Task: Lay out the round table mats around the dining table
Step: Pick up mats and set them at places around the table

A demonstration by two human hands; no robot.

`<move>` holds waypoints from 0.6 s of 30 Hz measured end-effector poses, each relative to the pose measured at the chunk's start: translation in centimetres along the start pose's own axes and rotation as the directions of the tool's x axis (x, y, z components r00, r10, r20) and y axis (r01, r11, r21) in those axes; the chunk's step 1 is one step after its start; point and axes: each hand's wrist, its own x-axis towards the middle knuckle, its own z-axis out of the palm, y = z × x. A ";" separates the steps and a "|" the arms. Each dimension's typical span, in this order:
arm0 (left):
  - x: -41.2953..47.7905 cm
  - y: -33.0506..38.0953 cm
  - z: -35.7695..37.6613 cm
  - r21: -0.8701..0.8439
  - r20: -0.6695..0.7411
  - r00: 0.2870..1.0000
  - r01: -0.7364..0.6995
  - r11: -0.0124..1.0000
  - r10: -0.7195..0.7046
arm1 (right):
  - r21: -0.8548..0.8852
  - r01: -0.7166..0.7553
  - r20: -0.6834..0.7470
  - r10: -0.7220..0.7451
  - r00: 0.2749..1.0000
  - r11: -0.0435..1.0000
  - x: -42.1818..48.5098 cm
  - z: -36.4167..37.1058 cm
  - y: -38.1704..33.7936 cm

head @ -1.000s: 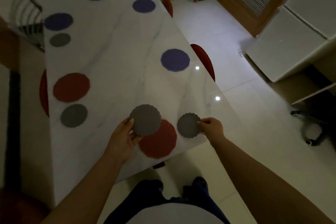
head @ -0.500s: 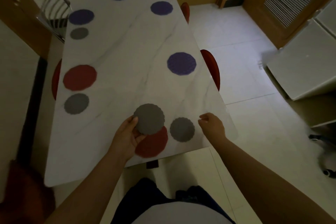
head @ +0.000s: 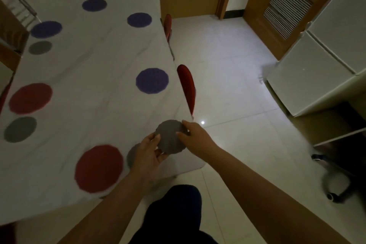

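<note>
above the table (head: 89, 65), left hand (head: 147, 154) and right hand (head: 196, 134) pinch grey mat (head: 170, 140).

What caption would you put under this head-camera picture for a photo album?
Left hand and right hand hold a grey mat above the table corner, other round mats already laid.

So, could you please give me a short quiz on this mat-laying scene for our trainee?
1. True or false: the left hand and right hand both touch the raised grey mat.
2. How many purple mats lie on the dining table?
3. Which mat lies on the table beside the left hand? A red mat; B yellow; C green.
Key: 1 true; 2 four; 3 A.
</note>
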 end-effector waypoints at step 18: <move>11.8 2.0 18.6 -0.150 -0.200 0.966 -0.195 0.969 0.163 | 0.125 0.197 0.099 -0.210 0.973 0.972 16.9 -16.5 3.5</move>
